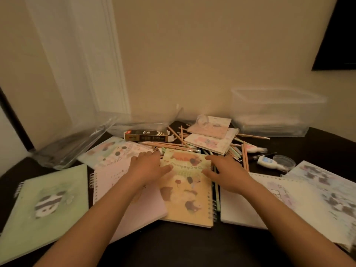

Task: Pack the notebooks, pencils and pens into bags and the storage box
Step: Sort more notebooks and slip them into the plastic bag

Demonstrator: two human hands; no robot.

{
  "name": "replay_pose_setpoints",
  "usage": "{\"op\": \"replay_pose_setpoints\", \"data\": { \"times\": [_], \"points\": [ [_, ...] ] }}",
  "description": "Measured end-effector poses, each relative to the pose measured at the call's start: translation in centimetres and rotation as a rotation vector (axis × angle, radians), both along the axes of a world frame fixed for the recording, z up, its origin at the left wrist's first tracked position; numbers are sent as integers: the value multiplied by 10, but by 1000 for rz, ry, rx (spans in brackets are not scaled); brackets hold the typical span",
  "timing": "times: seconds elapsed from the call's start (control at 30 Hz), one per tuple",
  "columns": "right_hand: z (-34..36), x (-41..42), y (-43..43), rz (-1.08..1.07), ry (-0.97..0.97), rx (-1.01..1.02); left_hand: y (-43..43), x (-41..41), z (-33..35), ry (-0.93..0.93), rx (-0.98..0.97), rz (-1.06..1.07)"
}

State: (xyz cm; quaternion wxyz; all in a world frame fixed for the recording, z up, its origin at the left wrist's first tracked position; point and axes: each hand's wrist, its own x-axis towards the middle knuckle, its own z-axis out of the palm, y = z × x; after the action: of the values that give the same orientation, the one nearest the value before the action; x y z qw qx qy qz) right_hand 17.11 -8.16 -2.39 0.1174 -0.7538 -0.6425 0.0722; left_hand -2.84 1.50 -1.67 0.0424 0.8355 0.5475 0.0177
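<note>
Centre: middle notebook (186, 197) on the table (173, 245), overlapping the left neighbour notebook (134, 205).
Left: panda notebook (44, 205), with bags (77, 145) behind it.
Behind: pencils (169, 144), with a carton (146, 135) behind them and small notebooks (212, 137) stacked on them.
Right rear: storage box (275, 112) by the wall.

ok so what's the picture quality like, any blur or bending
Head view: dim, warm light; its edges smear, blurring the green panda notebook and the clear storage box; the wide lens bows the door frame; the yellow notebook at centre is clearest.
</note>
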Motion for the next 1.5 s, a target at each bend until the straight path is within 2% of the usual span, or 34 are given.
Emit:
{"op": "replay_pose_setpoints", "data": {
  "times": [0.2,0.33,0.43,0.53,0.63,0.8,0.9,1.0,1.1,1.17,1.27,1.4,1.43,1.5],
  "points": [
    [-24,-11,0,-71,-109,52,-3,2,-27,-58,64,86],
    [-25,-9,2,-57,-79,102,0,0,-32,-268,56,118],
    [-26,-6,7,-37,15,172,1,1,-28,-406,47,134],
    [-22,2,17,-28,226,350,7,4,-21,-564,52,115],
    [-4,10,28,50,616,432,18,7,-10,-854,-141,65],
    [26,29,47,42,998,541,27,25,20,-1328,-372,80],
    [26,46,51,50,1225,381,31,37,24,-1568,-419,143],
    [14,50,46,166,1257,107,32,43,12,-1785,-453,218],
    [6,47,42,304,1445,-63,32,42,1,-1873,-410,323],
    [6,40,40,349,1529,-39,31,41,-5,-1895,-407,370],
    [4,25,41,253,1497,174,27,42,-10,-1895,-422,395],
    [6,17,38,172,1396,431,22,43,-7,-1903,-428,304],
    [9,15,35,182,1309,507,19,43,-6,-1876,-372,294],
    [13,12,29,226,1077,659,14,42,-4,-1707,-131,236]
  ]
}}
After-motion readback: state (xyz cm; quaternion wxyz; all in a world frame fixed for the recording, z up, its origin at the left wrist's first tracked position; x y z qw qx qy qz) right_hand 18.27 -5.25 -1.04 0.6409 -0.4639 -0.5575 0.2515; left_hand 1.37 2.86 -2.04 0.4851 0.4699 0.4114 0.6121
